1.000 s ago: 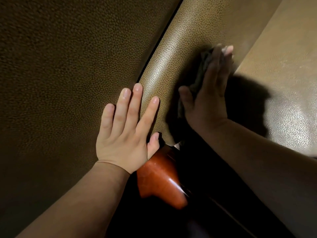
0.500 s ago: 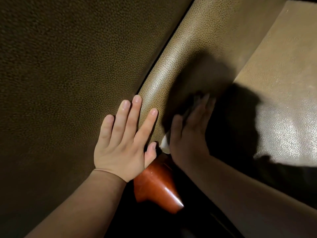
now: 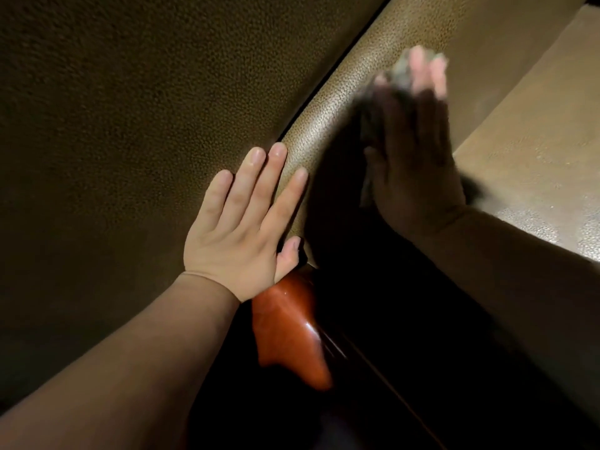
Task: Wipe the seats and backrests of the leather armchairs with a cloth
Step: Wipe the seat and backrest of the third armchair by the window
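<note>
Head view looks down at two bare arms that reach in from 6 o'clock and 4 o'clock. Nearest, at about 6 o'clock, a shiny red-brown wooden piece [image 3: 289,332] pokes out of a very dark gap. I cannot tell what part of the chair it is. The left arm crosses in front of its left edge.

Just past it, near the middle, the left hand [image 3: 242,222] lies flat with its fingers straight and a little spread. It holds nothing. Its palm rests on the big dark leather panel [image 3: 130,125], which fills the whole side from 7 to 12 o'clock. Its first finger lies on the rounded leather roll [image 3: 324,118] next to that panel, and its thumb is tucked down at the roll's near end.

Farther on, toward 1 o'clock, the right hand [image 3: 412,164] is dark and blurry. Its fingers are straight and press a grey cloth [image 3: 402,71] against the roll. The cloth peeks out past the fingertips and along the thumb side. The hand hides most of it and casts a dark shadow on the roll.

Off at 3 o'clock the lighter leather seat [image 3: 535,141] shines.
</note>
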Available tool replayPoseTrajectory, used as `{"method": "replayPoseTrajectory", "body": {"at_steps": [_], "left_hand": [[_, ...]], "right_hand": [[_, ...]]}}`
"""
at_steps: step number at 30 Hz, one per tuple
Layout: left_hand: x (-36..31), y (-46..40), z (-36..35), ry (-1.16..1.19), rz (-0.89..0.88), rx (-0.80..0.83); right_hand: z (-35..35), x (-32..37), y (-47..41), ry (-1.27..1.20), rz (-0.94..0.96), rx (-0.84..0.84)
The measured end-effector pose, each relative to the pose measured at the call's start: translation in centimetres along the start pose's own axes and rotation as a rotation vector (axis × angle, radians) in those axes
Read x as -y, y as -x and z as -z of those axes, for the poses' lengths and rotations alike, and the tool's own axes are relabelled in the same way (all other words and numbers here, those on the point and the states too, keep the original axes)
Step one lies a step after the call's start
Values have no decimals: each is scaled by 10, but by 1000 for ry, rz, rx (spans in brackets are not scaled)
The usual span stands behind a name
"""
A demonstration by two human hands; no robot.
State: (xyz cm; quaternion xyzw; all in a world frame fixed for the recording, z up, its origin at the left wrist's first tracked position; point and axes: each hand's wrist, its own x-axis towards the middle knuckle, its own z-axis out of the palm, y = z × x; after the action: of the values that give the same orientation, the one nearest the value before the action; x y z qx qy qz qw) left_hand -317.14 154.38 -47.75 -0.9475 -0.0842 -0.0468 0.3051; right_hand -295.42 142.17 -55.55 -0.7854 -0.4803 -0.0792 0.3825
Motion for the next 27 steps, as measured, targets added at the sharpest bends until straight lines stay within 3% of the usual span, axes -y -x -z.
{"method": "replayPoseTrajectory", "body": {"at_steps": [3,6,9,11,14,18,23,27], "left_hand": [[-1,2,-1,26,13,-9],[-2,0,3,42,31,8],[-14,-2,20,132,138,205],[-46,-5,46,314,362,376],[-112,-5,108,601,753,644],[-156,6,206,892,1065,889],[-133,6,306,1113,1050,974],[-105,4,367,1060,1001,1042]], "right_hand": [[7,2,-13,48,-119,-92],[25,12,-11,103,-73,-119],[64,21,0,87,-6,354],[102,29,12,38,-27,588],[152,35,26,42,-26,764],[216,42,28,71,-143,886],[292,52,24,66,-171,995],[348,63,12,12,-190,1137]]}}
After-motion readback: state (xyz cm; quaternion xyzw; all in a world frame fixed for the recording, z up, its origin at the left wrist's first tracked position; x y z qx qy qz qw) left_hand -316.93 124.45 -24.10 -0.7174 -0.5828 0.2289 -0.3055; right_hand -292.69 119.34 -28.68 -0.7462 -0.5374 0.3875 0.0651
